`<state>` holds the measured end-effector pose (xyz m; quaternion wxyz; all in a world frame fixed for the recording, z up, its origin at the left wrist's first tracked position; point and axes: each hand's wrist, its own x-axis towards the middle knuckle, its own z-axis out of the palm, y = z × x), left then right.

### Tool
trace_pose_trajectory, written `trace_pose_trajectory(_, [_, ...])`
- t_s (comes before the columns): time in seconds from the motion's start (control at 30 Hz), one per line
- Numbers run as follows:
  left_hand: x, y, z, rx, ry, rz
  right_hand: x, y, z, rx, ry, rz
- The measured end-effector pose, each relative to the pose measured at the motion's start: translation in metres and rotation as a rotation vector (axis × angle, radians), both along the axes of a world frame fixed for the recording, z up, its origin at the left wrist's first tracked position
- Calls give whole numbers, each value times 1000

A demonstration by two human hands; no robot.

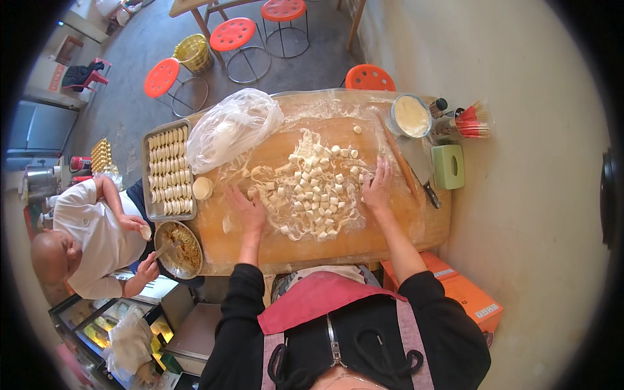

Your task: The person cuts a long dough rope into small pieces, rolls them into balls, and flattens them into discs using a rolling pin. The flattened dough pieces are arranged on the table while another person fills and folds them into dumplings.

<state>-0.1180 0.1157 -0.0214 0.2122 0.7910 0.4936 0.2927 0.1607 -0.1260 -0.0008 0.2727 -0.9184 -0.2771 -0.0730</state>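
Many small cut dough pieces (319, 197) lie in loose flour on a wooden board (278, 248) before me. My left hand (248, 209) rests at the left side of the floury patch, fingers spread, close to a few dough pieces. At the right side, my right hand (378, 187) touches the flour beside some pieces, its fingers apart and no held object visible. A wooden rolling pin (397, 158) lies just right of that hand, with a cleaver (419, 165) beyond it. Left of my left hand is a small stack of round wrappers (203, 188).
A metal tray of dumplings (170, 170), a plastic bag (234, 129) and a bowl of filling (179, 249) are at the left, beside a co-worker (97, 229) holding a wrapper. A flour bowl (412, 115), green tissue box (448, 166) and skewers (473, 122) stand at the right.
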Motion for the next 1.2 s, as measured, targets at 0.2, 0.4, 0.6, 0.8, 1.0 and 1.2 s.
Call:
trace_pose_trajectory(0.2, [84, 26, -10, -120, -18, -426, 57, 96, -16, 182, -21, 176])
trace_pose_trajectory(0.4, [89, -29, 11, -280, -261, -755, -66, 105, 7, -36, 297, 714])
trace_pose_trajectory(0.6, [-27, -43, 28, -138, 340, -941, -77, 15, 3, -274, 51, 1009])
trace_pose_trajectory(0.8, [-13, -102, 31, -216, 253, -869, -120, 13, 3, -209, 143, 762])
trace_pose_trajectory(1.0, [-5, -63, 13, -76, 316, -757, -87, 13, 29, -315, 228, 618])
trace_pose_trajectory(1.2, [9, -67, 11, 97, 158, -819, -95, 47, 25, -242, 54, 792])
